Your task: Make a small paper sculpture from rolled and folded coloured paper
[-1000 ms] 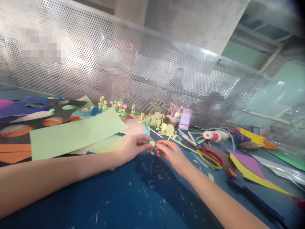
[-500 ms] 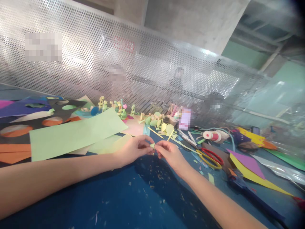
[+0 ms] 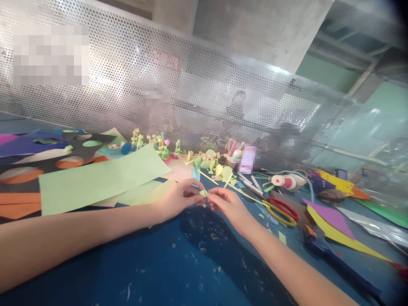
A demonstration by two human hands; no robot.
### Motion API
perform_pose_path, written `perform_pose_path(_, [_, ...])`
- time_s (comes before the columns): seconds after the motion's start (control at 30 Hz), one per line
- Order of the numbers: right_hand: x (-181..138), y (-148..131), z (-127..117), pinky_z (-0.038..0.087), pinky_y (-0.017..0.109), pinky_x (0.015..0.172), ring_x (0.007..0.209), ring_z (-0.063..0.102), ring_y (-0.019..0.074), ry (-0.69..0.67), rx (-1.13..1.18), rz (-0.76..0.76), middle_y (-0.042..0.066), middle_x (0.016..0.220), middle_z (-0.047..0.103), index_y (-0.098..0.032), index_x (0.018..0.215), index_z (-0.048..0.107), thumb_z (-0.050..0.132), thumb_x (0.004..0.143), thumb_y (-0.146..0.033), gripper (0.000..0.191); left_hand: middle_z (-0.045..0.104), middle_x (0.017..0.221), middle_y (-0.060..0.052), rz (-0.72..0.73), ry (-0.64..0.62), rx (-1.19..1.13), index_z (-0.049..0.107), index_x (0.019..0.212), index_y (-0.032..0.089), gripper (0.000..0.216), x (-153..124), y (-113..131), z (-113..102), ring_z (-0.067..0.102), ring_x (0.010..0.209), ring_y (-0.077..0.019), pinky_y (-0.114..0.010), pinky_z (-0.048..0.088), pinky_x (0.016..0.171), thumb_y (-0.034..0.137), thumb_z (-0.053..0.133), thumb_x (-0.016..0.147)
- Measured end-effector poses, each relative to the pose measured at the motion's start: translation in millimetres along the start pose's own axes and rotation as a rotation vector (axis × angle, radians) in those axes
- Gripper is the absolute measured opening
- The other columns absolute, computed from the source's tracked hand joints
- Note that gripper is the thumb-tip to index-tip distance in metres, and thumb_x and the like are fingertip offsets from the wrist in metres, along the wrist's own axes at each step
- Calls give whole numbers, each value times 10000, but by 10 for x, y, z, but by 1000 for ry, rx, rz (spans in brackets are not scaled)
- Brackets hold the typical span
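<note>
Between my two hands, just above the blue tabletop, is a small folded piece of pale green paper. My left hand pinches it between thumb and fingertips from the left. From the right, my right hand meets it with closed thumb and fingers at its edge; a thin yellow strip shows just behind those fingers. A large sheet of light green paper lies by my left forearm. Beyond my hands is a pile of small green and yellow paper pieces.
Red-and-yellow-handled scissors and a dark blue tool lie to the right. A white-and-red spool and a phone are farther back. Small folded figures stand near the perforated metal screen, with people blurred beyond it.
The small green paper piece has turned slightly between my fingertips and shows more of its face. Both hands stay in nearly the same place.
</note>
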State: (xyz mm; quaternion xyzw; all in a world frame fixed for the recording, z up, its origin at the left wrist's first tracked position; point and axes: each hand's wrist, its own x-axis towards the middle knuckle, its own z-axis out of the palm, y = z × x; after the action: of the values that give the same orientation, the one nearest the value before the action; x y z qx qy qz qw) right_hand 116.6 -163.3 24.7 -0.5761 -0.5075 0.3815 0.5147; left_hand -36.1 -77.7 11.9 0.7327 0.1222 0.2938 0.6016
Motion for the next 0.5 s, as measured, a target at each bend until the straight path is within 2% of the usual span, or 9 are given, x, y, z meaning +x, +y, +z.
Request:
perform_pose_path(0.27, [-15, -28, 13, 378, 240, 553, 525, 472, 99, 20, -121, -28, -37, 560, 528, -155, 711, 596, 634, 700, -390, 238, 680, 779, -18, 0, -20, 31, 512, 939, 188, 207, -8, -29, 0, 637, 777, -156, -303, 490, 756, 295, 581, 776])
perform_pose_path(0.5, [-23, -52, 4, 379, 240, 547, 529, 472, 105, -6, -152, -59, -42, 564, 515, -176, 686, 569, 605, 720, -386, 216, 655, 779, -21, 25, -43, 11, 532, 936, 171, 184, -17, 37, 11, 624, 790, -147, -292, 481, 774, 311, 524, 818])
